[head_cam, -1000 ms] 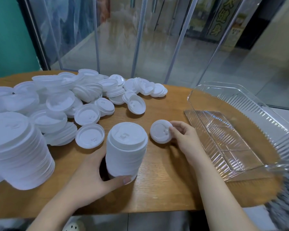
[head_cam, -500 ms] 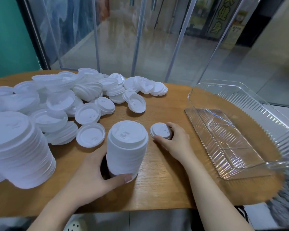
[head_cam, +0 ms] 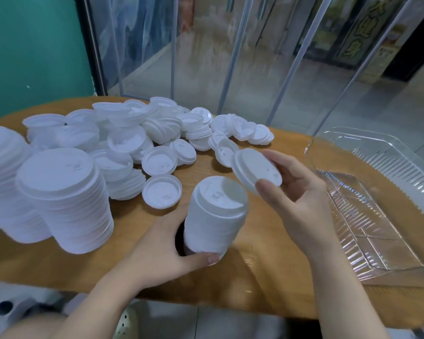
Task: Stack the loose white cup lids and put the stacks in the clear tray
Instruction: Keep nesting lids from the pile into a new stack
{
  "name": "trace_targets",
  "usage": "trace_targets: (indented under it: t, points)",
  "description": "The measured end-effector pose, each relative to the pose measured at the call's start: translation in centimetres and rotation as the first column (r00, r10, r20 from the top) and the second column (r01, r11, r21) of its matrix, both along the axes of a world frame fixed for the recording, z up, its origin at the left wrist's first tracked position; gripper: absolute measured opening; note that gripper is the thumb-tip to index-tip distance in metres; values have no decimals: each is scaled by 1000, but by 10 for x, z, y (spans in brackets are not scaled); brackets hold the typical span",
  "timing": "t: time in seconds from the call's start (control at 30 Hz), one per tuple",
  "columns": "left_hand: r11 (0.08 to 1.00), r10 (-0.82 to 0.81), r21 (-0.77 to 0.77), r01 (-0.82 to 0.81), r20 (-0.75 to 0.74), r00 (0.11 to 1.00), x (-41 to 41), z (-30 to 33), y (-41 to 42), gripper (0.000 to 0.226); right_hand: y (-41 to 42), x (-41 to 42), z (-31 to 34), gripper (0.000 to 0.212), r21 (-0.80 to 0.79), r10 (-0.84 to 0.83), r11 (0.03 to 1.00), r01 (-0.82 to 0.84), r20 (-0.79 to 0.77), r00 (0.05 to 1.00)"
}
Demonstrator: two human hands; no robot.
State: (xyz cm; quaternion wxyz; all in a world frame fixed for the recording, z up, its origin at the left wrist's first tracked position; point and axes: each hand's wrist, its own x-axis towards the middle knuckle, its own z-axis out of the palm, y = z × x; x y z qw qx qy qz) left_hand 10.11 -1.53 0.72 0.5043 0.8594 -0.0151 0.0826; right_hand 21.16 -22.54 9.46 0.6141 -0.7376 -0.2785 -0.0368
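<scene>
Fingers (head_cam: 274, 157) around tilted lid (head_cam: 256, 171)

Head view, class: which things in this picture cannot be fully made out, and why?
- Clear tray: its right end is cut off by the frame edge.
- Big lid stacks at far left: blurred, cut by the left edge; uncountable.
- Held stack: the left hand hides its base.
- Lid in the right hand: embossed marking unreadable.
</scene>
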Motion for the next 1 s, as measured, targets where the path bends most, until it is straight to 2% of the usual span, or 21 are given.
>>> trace_targets:
  t: [0.13,0.43,0.77,1.0]
  points:
    - [1000,13,-4,-13,1,1000,0,-1,1,64,10,-18,5,61,-66,116,992,-111,61,991]
    - [1000,-4,6,4,6,1000,-1,-3,2,72,17,-25,-4,62,-257,159,958,-126,111,981]
    - [1000,-16,-10,16,21,1000,2,-6,3,77,17,-25,-6,66,-315,197,934,-167,65,978]
    - [1000,-21,3,21,39,999,3,-7,3,74,15,-22,-7,78,-258,232,942,-214,40,972]
